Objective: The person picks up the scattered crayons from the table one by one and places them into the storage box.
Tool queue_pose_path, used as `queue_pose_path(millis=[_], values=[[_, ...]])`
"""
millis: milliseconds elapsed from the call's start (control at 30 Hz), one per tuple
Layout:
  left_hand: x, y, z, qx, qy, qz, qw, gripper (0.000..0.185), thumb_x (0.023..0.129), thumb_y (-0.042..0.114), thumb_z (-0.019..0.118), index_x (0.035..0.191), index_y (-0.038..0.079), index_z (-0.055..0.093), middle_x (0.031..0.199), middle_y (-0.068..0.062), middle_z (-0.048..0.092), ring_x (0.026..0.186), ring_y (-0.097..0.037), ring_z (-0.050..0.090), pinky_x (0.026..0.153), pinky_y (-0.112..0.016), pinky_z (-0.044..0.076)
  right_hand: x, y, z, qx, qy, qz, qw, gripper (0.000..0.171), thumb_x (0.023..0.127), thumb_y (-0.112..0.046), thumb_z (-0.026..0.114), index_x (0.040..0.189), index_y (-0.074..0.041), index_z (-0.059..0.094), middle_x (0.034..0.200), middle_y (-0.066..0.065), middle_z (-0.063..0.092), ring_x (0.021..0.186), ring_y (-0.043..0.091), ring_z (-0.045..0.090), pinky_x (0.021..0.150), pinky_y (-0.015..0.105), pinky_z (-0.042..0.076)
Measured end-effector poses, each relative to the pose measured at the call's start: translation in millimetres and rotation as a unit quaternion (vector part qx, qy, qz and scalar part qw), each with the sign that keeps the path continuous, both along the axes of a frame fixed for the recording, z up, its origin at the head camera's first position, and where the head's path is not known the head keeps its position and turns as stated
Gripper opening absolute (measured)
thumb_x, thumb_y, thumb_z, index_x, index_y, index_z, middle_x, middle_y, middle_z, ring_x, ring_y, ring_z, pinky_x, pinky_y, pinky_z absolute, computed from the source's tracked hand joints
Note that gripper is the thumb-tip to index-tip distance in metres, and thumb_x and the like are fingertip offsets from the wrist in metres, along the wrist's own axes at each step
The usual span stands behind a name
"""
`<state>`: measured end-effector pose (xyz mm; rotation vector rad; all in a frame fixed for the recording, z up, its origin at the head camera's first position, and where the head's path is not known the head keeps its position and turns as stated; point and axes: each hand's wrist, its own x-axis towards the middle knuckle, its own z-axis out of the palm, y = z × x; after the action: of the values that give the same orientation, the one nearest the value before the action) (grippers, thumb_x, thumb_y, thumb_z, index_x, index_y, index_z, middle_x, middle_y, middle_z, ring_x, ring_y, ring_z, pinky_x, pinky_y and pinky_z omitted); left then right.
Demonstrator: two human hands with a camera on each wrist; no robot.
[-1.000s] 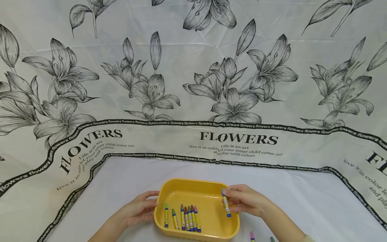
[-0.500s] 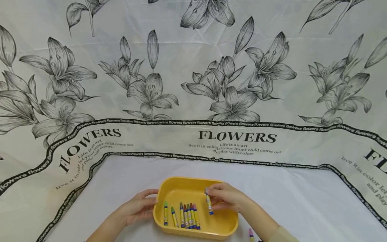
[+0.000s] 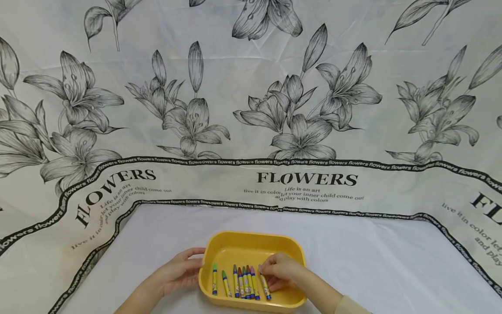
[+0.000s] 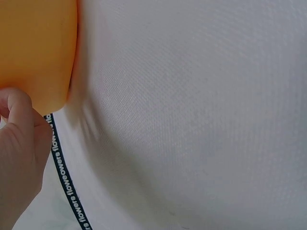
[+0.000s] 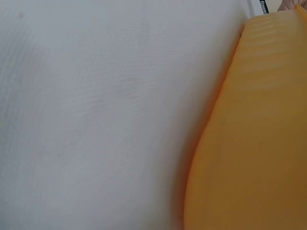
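Yellow plastic rectangular tray [image 3: 251, 242] sits on the white tablecloth [image 3: 372, 261], right in front of the person. Left hand [image 3: 178, 272] has its fingers curled round the tray's left rim. Right hand [image 3: 280, 274] is inside the tray, pinching a blue-wrapped crayon [image 3: 264, 285] just right of the row of wax crayons [image 3: 237, 282] lying on the tray floor.

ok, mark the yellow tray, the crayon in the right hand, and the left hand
yellow tray [image 3: 251, 239]: head view, bare far rim.
crayon [image 3: 266, 291]: head view, lower part of the wrapper, below the fingers.
left hand [image 3: 181, 269]: head view, back of the hand, at the tray's left wall.
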<state>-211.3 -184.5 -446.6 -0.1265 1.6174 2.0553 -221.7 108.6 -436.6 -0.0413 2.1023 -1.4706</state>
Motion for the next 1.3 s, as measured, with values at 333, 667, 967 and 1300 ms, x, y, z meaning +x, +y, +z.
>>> queue_pose_path(millis=[333,667,967,1300], values=[[0.6,-1.7,0.0,0.000,0.004,-0.003,1.0000,0.057,0.089,0.006,0.056,0.138,-0.001,0.028,0.112,-0.012,0.053,0.088,-0.015,0.054,0.072,-0.025,0.050,-2.4,7.0,8.0,-0.059,-0.008,0.006,0.998,0.016,0.088,-0.010,0.056,0.092,0.005,0.061,0.065,0.005,0.056,0.051,0.008,0.055,0.048,0.019,0.050],[1.2,-3.6,-0.1,-0.004,-0.003,0.003,1.0000,0.059,0.090,0.007,0.057,0.139,-0.001,0.025,0.114,-0.013,0.052,0.089,-0.016,0.054,0.074,-0.027,0.051,-13.9,37.6,38.5,-0.082,0.003,0.035,0.996,0.026,0.089,-0.015,0.058,0.103,0.007,0.059,0.072,0.006,0.061,0.059,0.011,0.059,0.057,0.025,0.054],[2.6,-1.3,1.2,-0.003,0.001,0.004,1.0000,0.058,0.089,0.006,0.057,0.138,-0.002,0.028,0.113,-0.013,0.054,0.090,-0.016,0.055,0.074,-0.026,0.051,-10.8,77.0,55.0,-0.070,0.014,0.050,0.996,0.027,0.089,-0.020,0.060,0.101,0.003,0.060,0.076,0.005,0.062,0.064,0.013,0.059,0.061,0.026,0.054],[-0.3,0.9,0.4,0.003,0.005,0.003,1.0000,0.058,0.089,0.006,0.057,0.139,-0.001,0.027,0.114,-0.013,0.054,0.090,-0.016,0.055,0.075,-0.027,0.051,-2.9,120.2,50.9,-0.135,-0.010,0.030,0.990,0.018,0.092,-0.020,0.057,0.100,-0.003,0.060,0.081,0.004,0.064,0.070,0.011,0.062,0.068,0.028,0.055]])
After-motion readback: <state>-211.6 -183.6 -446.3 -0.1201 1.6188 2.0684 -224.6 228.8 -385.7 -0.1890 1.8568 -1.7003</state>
